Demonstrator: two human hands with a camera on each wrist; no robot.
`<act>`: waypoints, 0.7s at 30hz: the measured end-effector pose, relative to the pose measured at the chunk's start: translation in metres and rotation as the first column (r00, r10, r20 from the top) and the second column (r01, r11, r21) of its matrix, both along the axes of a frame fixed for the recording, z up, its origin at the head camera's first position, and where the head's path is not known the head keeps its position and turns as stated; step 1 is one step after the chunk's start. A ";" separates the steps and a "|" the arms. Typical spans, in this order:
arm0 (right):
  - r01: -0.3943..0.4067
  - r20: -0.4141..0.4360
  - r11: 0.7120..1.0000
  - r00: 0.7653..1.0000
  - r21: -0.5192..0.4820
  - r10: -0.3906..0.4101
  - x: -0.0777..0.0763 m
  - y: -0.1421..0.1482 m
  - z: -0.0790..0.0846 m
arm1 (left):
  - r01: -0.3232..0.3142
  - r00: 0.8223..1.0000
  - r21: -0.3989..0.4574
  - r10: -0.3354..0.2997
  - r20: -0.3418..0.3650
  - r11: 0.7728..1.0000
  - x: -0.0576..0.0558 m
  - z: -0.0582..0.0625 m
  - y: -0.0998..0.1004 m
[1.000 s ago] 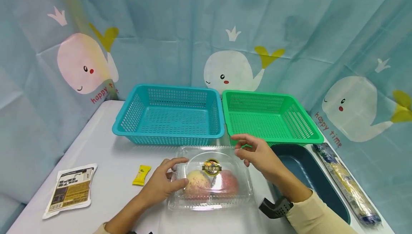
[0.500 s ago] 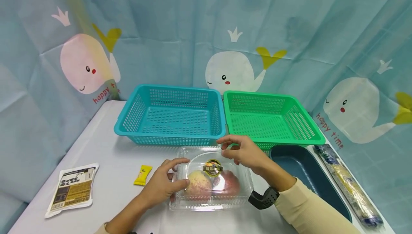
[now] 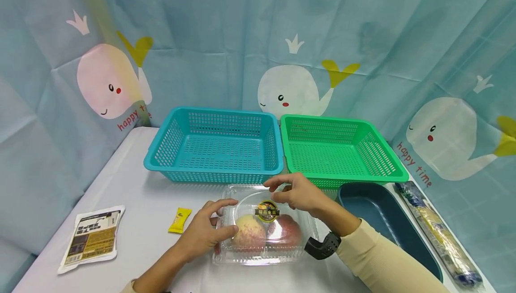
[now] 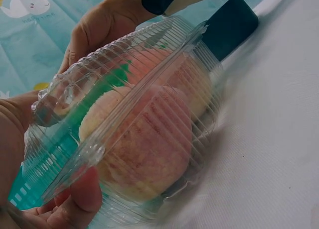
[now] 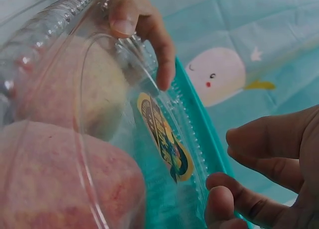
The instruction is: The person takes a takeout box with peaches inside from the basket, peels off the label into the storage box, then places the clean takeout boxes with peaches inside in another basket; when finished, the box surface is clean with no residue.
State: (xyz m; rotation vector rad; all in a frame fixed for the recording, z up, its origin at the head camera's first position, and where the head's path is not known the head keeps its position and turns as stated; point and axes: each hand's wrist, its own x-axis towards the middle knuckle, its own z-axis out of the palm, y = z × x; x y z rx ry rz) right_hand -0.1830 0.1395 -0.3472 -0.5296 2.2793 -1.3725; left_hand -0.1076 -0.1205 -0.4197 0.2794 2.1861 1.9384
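Observation:
A clear plastic clamshell fruit box lies on the table in the head view, its lid down, with two peaches inside. The yellowish peach is at the left and the redder peach at the right. On the lid is a round black and gold label. My left hand grips the box's left side, thumb on the lid and fingers at the rim. My right hand is bent over the far right edge, its loosely curved fingers close beside the rim with nothing seen between them; contact is unclear.
Behind the box stand a blue basket and a green basket. A dark blue tub and a long wrapped packet are at the right. A small yellow packet and a flat pouch lie left.
My right hand has moved left along the far edge of the fruit box, from its right corner toward the middle. My left hand keeps its grip, and the box stays in place.

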 end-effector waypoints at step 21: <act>0.026 -0.171 0.993 0.985 0.118 -0.006 0.009 -0.013 -0.009 | -0.003 1.000 -0.002 0.003 0.003 1.000 0.001 -0.002 0.000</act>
